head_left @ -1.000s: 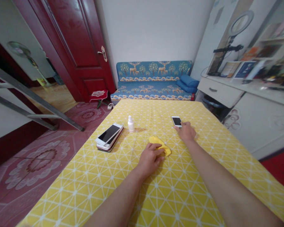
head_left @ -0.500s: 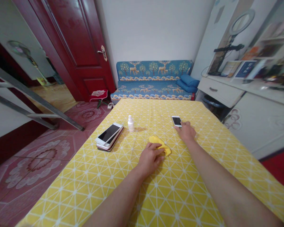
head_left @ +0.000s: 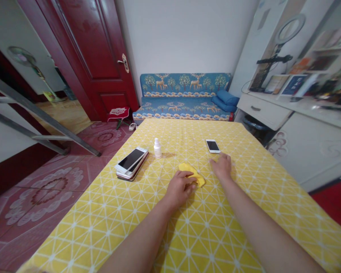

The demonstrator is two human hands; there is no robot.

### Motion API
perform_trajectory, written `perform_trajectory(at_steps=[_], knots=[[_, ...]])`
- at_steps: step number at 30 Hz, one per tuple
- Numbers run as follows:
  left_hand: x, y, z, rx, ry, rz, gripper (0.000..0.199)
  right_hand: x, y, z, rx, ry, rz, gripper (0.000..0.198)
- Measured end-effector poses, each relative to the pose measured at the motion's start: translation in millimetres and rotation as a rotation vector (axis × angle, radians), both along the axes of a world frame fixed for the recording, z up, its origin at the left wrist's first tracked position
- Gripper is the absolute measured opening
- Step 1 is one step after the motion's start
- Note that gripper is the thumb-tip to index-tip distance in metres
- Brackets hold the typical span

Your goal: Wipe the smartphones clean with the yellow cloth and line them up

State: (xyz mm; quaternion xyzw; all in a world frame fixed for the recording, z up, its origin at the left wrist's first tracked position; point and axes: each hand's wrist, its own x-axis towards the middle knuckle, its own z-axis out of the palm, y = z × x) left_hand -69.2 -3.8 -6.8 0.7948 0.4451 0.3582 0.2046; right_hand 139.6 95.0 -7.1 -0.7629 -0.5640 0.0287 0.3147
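Note:
My left hand [head_left: 179, 190] rests on a crumpled yellow cloth [head_left: 192, 171], its fingers curled over the cloth's near part. My right hand [head_left: 222, 167] is just short of a white smartphone [head_left: 213, 146] and holds nothing; its thumb and fingers are apart. That phone lies flat, its dark screen facing up. To the left, a small white bottle [head_left: 157, 149] stands upright with its cap on. Beside it is a stack of smartphones [head_left: 131, 163], the top one white and lying askew over those below.
A yellow patterned tablecloth [head_left: 187, 235] covers the table. Beyond its far edge stands a blue sofa [head_left: 184, 96]. A white cabinet [head_left: 309, 148] runs along the right, with a ring light [head_left: 290, 28] on it. A metal ladder frame [head_left: 65, 131] leans at left, near a red door [head_left: 93, 49].
My right hand has let go of the white smartphone and drawn back a little toward me. The phone stays in place. My left hand remains on the cloth.

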Motion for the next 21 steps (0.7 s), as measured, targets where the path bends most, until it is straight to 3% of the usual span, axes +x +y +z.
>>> perform_trajectory(at_steps=[4, 9, 13, 16, 21], knots=[[1, 1, -0.9, -0.043, -0.155, 0.042, 0.029, -19, -30, -4, 0.051, 0.109, 0.27, 0.035], [-4, 6, -0.2, -0.068, -0.304, 0.22, 0.037, -33, -60, -9, 0.073, 0.439, 0.504, 0.044], [-20, 9, 8.7, 0.148, -0.167, 0.382, 0.032, -36, -70, -11, 0.094, 0.328, 0.572, 0.045], [-40, 9, 22.1, 0.271, -0.004, 0.577, 0.03, -38, -73, -12, 0.087, 0.187, 0.557, 0.039], [-78, 8, 40.1, 0.272, 0.219, 1.031, 0.038, -40, -72, -14, 0.081, 0.13, 0.548, 0.034]])
